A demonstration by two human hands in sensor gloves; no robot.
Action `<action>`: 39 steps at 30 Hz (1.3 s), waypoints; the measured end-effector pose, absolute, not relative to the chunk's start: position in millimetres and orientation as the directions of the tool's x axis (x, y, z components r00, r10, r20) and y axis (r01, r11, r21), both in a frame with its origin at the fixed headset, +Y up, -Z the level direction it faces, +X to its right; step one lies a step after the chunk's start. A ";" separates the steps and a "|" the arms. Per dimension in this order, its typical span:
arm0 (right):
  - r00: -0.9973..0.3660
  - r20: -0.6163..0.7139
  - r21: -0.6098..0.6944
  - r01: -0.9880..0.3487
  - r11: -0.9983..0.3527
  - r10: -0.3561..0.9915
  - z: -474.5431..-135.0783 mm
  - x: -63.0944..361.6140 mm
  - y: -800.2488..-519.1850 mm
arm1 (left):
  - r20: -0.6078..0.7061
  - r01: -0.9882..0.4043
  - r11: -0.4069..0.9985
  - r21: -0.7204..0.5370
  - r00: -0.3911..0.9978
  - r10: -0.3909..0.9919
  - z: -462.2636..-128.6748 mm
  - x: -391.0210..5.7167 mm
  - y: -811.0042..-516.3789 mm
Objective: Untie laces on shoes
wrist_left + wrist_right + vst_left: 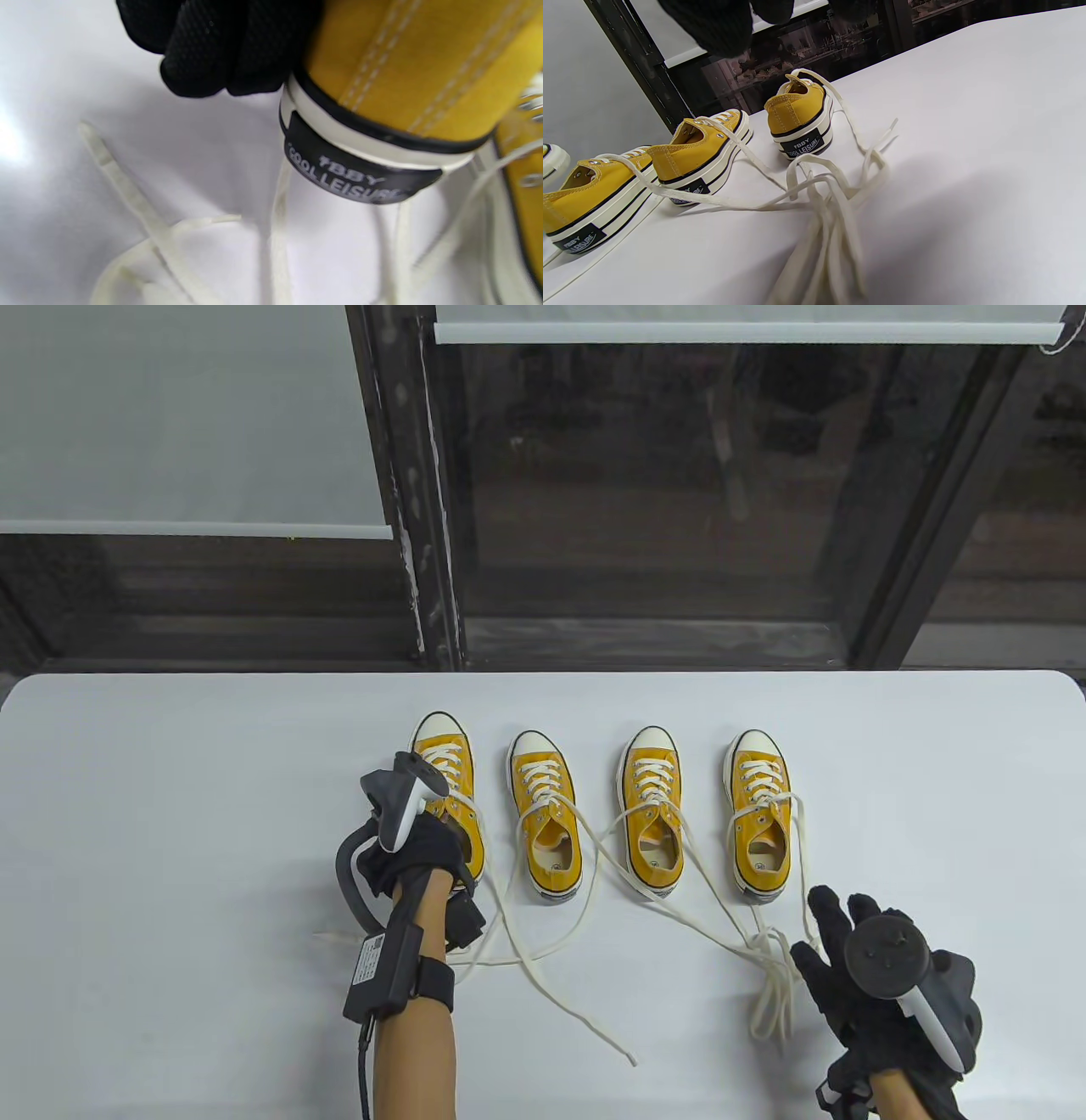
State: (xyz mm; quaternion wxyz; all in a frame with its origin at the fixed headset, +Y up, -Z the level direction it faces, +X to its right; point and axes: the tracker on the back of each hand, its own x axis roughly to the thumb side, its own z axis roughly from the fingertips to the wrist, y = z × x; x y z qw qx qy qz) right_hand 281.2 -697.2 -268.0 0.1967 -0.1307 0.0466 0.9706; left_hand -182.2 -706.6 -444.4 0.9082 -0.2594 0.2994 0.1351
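Observation:
Four yellow sneakers stand in a row, toes away from me, on the white table (pixel 170 831). Their cream laces trail loose toward me. My left hand (pixel 434 855) grips the heel of the leftmost sneaker (pixel 447 759); in the left wrist view my gloved fingers (pixel 220 46) press on that heel (pixel 415 63) above its black label (pixel 352 173). My right hand (pixel 836 929) is open with its fingers spread, just right of a tangle of lace ends (pixel 772 976) from the two right sneakers (pixel 652 806) (pixel 761 814). It holds nothing.
The second sneaker (pixel 547 814) has long lace ends (pixel 543 976) running toward the table's front. A dark window frame (pixel 424 517) stands behind the table's far edge. In the right wrist view the tangle (pixel 831 199) lies in front of the rightmost sneaker (pixel 797 114).

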 end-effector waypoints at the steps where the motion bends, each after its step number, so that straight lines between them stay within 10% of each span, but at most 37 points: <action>1: -0.889 -0.271 0.040 -0.394 -0.918 0.369 -268.0 281.0 -697.3 | -0.626 -0.403 0.824 -0.399 0.776 0.077 -448.0 -183.9 -714.9; 13: -0.892 -0.264 0.050 -0.393 -0.918 0.367 -268.3 279.3 -698.6 | -0.649 -0.425 0.800 -0.424 0.759 0.059 -446.6 -192.4 -747.8; 30: -0.901 -0.247 0.026 -0.373 -0.927 0.356 -265.0 275.6 -695.6 | -0.259 -0.261 0.943 -0.207 0.944 0.205 -348.2 -144.5 -646.1; 39: -0.919 -0.164 0.014 -0.366 -0.931 0.359 -261.5 268.8 -689.2 | 0.029 -0.178 0.942 -0.286 0.980 0.194 -286.5 -102.7 -647.2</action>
